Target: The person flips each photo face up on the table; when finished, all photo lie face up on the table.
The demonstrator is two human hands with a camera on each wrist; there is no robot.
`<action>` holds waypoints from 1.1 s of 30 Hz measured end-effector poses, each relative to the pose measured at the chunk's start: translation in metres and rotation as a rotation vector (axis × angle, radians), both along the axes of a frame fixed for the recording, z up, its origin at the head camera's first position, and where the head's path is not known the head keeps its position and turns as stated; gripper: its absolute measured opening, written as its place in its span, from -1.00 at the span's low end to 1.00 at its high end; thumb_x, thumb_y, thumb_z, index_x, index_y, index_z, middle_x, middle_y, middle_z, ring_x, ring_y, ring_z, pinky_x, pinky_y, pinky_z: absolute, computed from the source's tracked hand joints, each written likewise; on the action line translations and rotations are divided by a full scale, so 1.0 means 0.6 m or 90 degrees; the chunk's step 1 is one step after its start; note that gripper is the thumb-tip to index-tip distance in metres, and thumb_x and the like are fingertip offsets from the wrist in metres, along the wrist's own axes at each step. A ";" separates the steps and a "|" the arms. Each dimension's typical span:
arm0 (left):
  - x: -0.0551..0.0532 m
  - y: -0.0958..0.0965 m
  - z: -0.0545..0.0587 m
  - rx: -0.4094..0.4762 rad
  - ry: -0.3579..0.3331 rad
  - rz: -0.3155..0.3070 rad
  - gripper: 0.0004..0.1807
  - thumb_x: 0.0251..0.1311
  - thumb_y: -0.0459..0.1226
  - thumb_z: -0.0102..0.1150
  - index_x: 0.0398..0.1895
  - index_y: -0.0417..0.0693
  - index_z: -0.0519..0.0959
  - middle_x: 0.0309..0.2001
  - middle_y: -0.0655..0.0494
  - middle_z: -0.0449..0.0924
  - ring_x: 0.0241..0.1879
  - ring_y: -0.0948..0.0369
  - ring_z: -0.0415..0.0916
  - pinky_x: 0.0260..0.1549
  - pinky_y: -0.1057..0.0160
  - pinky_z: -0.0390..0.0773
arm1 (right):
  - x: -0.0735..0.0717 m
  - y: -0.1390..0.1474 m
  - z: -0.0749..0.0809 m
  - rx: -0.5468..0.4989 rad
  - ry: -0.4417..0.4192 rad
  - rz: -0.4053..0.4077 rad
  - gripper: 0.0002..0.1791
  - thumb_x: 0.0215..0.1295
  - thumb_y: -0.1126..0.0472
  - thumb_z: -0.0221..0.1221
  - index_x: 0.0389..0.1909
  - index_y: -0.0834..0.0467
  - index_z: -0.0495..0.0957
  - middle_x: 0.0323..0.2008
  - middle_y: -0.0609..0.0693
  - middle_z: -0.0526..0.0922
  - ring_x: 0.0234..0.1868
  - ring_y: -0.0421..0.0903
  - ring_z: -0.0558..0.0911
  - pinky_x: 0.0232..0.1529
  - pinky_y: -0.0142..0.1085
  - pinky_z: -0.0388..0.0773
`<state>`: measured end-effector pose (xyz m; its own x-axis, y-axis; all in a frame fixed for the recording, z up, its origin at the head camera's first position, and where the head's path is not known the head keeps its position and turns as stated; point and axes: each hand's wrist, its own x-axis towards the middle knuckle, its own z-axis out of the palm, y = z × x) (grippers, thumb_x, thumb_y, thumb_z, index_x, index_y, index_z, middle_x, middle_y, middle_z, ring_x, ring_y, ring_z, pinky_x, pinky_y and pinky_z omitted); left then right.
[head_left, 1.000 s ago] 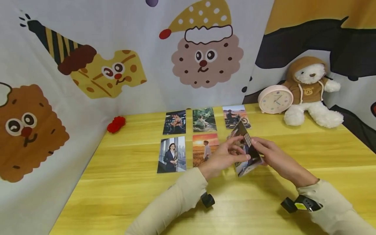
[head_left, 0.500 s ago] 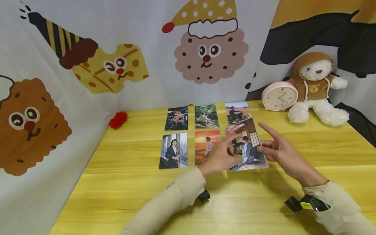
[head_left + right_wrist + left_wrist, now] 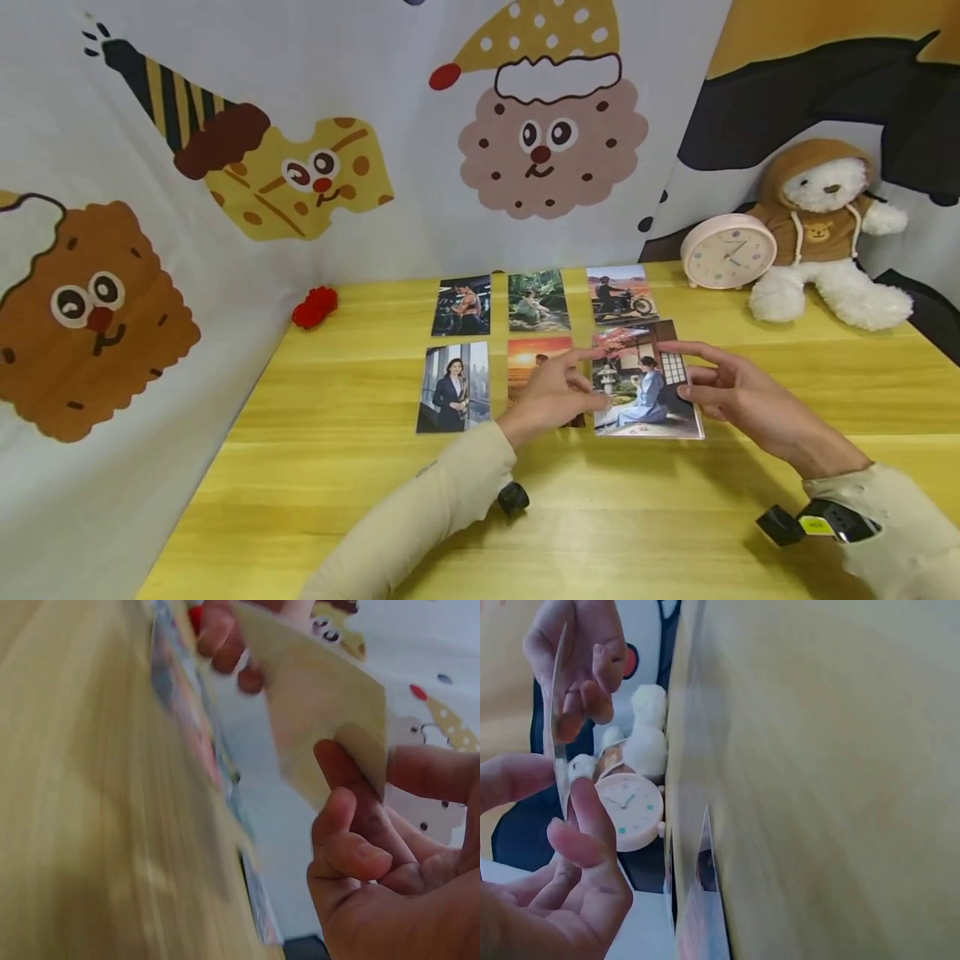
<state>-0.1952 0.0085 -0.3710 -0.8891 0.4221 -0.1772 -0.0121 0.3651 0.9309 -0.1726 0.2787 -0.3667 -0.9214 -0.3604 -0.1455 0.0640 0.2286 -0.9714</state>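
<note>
A photo card of a person in a blue robe beside a garden (image 3: 637, 396) is held face up above the table. My left hand (image 3: 546, 392) pinches its left edge, and my right hand (image 3: 757, 408) pinches the right edge. The left wrist view catches this card (image 3: 558, 697) almost edge-on, with my left hand (image 3: 585, 885) below it. From the right wrist, the card's pale back (image 3: 330, 697) shows, gripped between thumb and fingers of my right hand (image 3: 405, 855). The sunset photo (image 3: 528, 358) lies partly hidden under my left hand.
Several photos lie in rows on the wooden table (image 3: 600, 533): a gym photo (image 3: 461, 306), a forest photo (image 3: 538, 300), a motorcycle photo (image 3: 621, 296) and a suited-person photo (image 3: 453, 387). A pink clock (image 3: 729, 252), a teddy bear (image 3: 825, 233) and a red object (image 3: 315, 307) stand at the back.
The held card was tilted edge-on between both hands and has turned face up toward the head camera. The right hand's index finger, raised half a second ago, is back at the card's edge.
</note>
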 end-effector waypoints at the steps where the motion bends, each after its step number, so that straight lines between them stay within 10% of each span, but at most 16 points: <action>1: 0.000 0.004 0.001 0.000 -0.003 0.004 -0.30 0.15 -0.25 0.43 0.38 0.33 0.43 -0.28 0.18 0.71 -0.28 0.12 0.66 -0.18 0.19 0.59 | -0.002 0.004 0.000 0.017 0.002 0.002 -0.36 0.46 0.31 0.11 0.47 -0.16 0.24 -0.24 -0.18 0.61 -0.39 -0.28 0.50 -0.41 -0.35 0.46; 12: -0.023 0.022 -0.002 -0.113 0.023 -0.030 -0.22 0.15 -0.29 0.42 0.46 0.16 0.35 -0.38 0.19 0.75 -0.47 0.12 0.68 -0.24 0.29 0.61 | -0.030 -0.006 0.014 0.317 0.136 -0.042 -0.32 0.27 0.27 0.30 0.41 0.25 0.35 -0.31 0.03 0.56 -0.40 -0.27 0.45 -0.49 -0.35 0.37; 19: -0.036 0.047 -0.002 -0.234 0.037 -0.105 -0.39 0.29 -0.18 0.29 0.41 0.05 0.42 -0.83 0.21 0.29 -0.83 0.30 0.04 -0.76 0.33 0.21 | -0.042 0.005 -0.010 0.446 0.214 -0.003 -0.36 0.13 0.29 0.41 0.26 0.34 0.49 -0.47 -0.04 0.62 -0.53 -0.30 0.45 -0.54 -0.38 0.35; 25: -0.036 0.060 0.003 -0.255 0.047 -0.127 -0.78 0.36 -0.13 0.20 -0.33 -0.07 0.69 -0.84 0.23 0.22 -0.82 0.33 -0.03 -0.74 0.36 0.20 | -0.046 0.016 -0.024 0.516 0.224 0.030 -0.35 0.13 0.22 0.42 0.24 0.35 0.49 -0.52 -0.13 0.66 -0.53 -0.25 0.52 -0.48 -0.34 0.42; 28: -0.035 0.060 0.005 -0.258 0.062 -0.133 -0.49 0.37 -0.15 0.19 -0.81 0.00 0.43 -0.85 0.25 0.10 -0.82 0.34 -0.06 -0.77 0.39 0.11 | -0.053 0.018 -0.027 0.524 0.213 0.042 -0.34 0.13 0.21 0.42 0.24 0.36 0.48 -0.52 -0.12 0.67 -0.51 -0.21 0.54 -0.45 -0.30 0.45; 33: -0.035 0.054 0.006 -0.257 0.083 -0.131 -0.34 0.38 -0.15 0.18 -0.92 0.10 0.19 -0.86 0.27 0.03 -0.81 0.34 -0.10 -0.79 0.40 0.04 | -0.065 0.018 -0.030 0.534 0.204 0.047 -0.34 0.13 0.19 0.43 0.23 0.35 0.47 -0.51 -0.08 0.66 -0.50 -0.18 0.54 -0.45 -0.27 0.43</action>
<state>-0.2160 0.0408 -0.3673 -0.8195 0.5126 -0.2563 0.2057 0.6805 0.7033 -0.2118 0.2894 -0.3844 -0.9416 -0.3118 -0.1270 -0.2249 0.8632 -0.4520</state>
